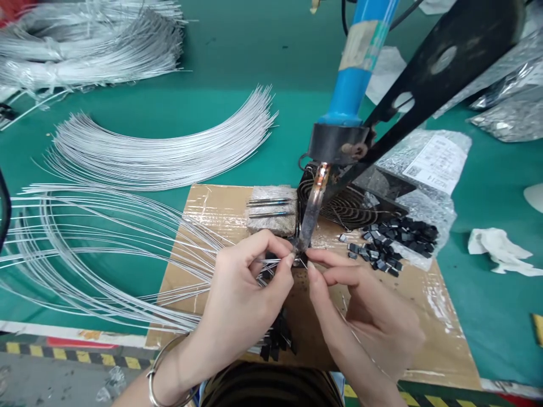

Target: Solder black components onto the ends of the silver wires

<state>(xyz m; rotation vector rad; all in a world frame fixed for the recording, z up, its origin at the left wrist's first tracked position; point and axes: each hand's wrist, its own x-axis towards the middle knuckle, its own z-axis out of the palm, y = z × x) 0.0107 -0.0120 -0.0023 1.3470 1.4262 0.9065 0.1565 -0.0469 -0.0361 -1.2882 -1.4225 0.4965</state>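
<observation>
My left hand point(248, 285) pinches a thin white wire between thumb and forefinger, right by the tip of the soldering iron point(313, 212). Facing it, my right hand point(365, 311) grips a strand of solder wire point(360, 342), which runs back across the palm toward the wrist. The solder's front end points at the iron's tip, where both hands' fingertips nearly meet. What sits exactly under the tip is small and partly hidden by fingers. White wires with black ends point(280, 333) lie below my left hand, over the cardboard point(424, 322).
A black bracket point(445, 73) holds the iron from the upper right. Small black connectors point(382, 243) are piled right, before a black fan point(348, 203). A sponge block point(271, 195) stands behind my left hand. Bundled white wires point(169, 158) lie on the green mat point(237, 51).
</observation>
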